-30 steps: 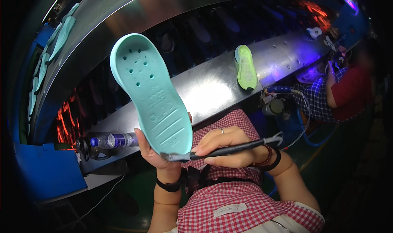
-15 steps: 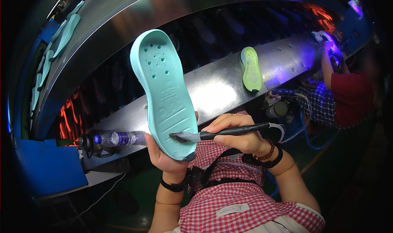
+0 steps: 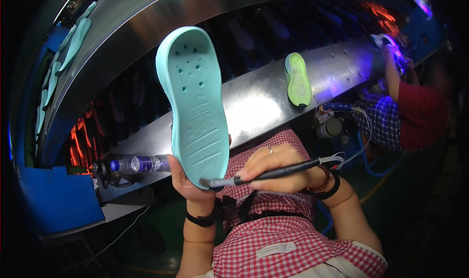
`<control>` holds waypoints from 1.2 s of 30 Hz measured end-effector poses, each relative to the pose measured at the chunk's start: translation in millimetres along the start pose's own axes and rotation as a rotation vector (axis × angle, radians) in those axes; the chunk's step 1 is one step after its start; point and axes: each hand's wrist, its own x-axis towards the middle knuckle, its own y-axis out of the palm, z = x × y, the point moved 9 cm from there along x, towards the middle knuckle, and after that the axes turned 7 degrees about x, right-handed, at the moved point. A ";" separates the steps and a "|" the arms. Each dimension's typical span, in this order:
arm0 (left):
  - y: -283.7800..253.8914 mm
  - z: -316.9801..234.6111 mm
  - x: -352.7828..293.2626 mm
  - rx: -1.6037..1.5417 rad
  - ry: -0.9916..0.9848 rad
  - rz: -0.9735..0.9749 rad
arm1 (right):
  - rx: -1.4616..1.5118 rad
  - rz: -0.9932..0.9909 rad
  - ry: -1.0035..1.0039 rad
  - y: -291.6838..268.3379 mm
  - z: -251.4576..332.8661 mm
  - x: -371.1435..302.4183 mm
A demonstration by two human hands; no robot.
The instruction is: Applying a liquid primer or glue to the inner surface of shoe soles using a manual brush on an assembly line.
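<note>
**Turquoise shoe sole [image 3: 198, 114], held in the left hand [image 3: 193, 191], with brush [image 3: 293, 168] applied at near end**

Position: the sole is supported at its near end by the left hand, and most of its length extends beyond those fingers, above the metal bench [image 3: 254, 117] as seen from the head.

Orientation: the long axis is directed away from the wearer, with the far end inclined slightly to the left. The near end is pointed back toward the wearer, and the patterned face is turned to the camera.

Appearance: one piece, pale turquoise, matt, with a curved outline drawn in at the middle. The face is bordered by a raised rim, deepest around the rounded far end; the outer side wall is exposed along the left. The far end is pierced by a cluster of small round holes. Faint moulded marks are borne midway, and slanting lines are set nearer the left thumb.

Fingers: the left hand is closed on the sole, the thumb laid along the left edge, the other fingers mostly hidden behind. The right hand [image 3: 281, 168] is curled closely around the dark brush handle; the bristles are rested at the near end, just right of the left thumb.

Surroundings: a yellow-green sole [image 3: 299, 80] is laid beyond the right-hand fingers. A clear bottle [image 3: 146, 164] is placed left of the left thumb.
</note>
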 end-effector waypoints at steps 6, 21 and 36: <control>-15.0 -5.1 5.6 0.028 -0.030 -0.184 | -0.066 -0.025 0.029 -6.6 6.0 9.7; -5.2 -2.9 15.0 0.043 -0.401 0.047 | 0.119 0.195 0.025 15.0 21.1 16.8; 18.8 9.5 2.7 0.444 -0.805 0.134 | -0.330 0.554 0.049 5.4 21.8 13.8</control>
